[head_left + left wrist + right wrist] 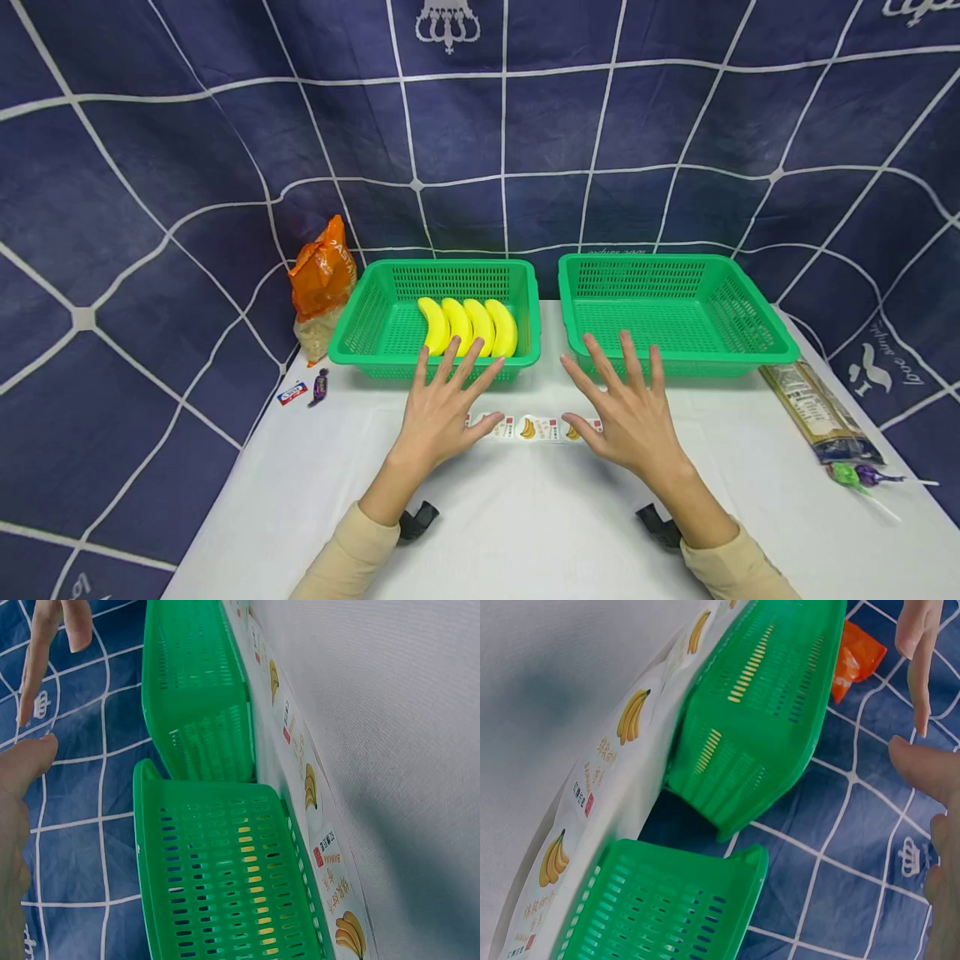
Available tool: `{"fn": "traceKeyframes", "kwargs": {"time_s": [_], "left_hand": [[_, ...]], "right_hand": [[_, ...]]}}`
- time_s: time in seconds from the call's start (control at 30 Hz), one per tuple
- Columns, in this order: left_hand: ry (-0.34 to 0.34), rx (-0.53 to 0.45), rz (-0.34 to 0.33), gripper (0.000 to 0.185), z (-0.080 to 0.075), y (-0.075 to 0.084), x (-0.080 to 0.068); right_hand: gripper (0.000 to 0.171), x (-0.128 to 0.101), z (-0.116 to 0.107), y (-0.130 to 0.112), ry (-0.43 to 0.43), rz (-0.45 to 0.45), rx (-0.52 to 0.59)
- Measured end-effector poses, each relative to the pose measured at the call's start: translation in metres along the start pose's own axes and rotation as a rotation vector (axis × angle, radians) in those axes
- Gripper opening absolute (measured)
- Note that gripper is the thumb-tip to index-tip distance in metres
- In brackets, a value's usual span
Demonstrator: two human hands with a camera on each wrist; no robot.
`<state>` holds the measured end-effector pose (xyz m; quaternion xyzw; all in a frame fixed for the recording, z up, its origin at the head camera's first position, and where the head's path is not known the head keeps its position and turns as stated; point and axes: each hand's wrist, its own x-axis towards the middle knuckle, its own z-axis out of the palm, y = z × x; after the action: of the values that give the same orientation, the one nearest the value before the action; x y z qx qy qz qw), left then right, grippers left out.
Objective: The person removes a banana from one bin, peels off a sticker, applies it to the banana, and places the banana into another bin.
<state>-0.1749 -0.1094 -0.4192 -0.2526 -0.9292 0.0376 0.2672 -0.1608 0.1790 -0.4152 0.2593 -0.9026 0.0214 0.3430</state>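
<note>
We hold our left hand (438, 408) and right hand (628, 412) flat above the white table (525, 517), fingers spread straight and gripping nothing. Between our thumbs lies a strip of white paper labels printed with bananas (531, 427), its ends under our palms. We judge it light, thin and floppy, easily creased, best pinched at an edge. Just past our left fingertips, four yellow bananas (468, 326) sit in the left green plastic basket (375, 321); they look smooth and firm, best taken around the middle.
</note>
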Motion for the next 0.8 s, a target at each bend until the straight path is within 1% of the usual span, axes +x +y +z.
{"fn": "traceKeyframes", "kwargs": {"time_s": [0.2, 0.57, 0.7, 0.8], "left_hand": [[-0.002, 0.005, -0.002, 0.077, -0.001, 0.000, -0.002], [0.025, 0.015, 0.001, 0.078, -0.002, -0.002, -0.005], [-0.006, -0.016, -0.025, 0.080, -0.001, -0.010, -0.003], [-0.045, -0.101, -0.092, 0.080, -0.002, -0.025, -0.001]], "right_hand": [[0.068, -0.001, 0.003, -0.002, 0.006, -0.014, 0.011], [0.068, 0.001, 0.002, -0.006, 0.011, -0.032, 0.009], [0.069, 0.001, 0.000, -0.006, 0.002, -0.027, 0.013], [0.069, 0.000, -0.001, -0.006, 0.007, -0.018, 0.025]]}}
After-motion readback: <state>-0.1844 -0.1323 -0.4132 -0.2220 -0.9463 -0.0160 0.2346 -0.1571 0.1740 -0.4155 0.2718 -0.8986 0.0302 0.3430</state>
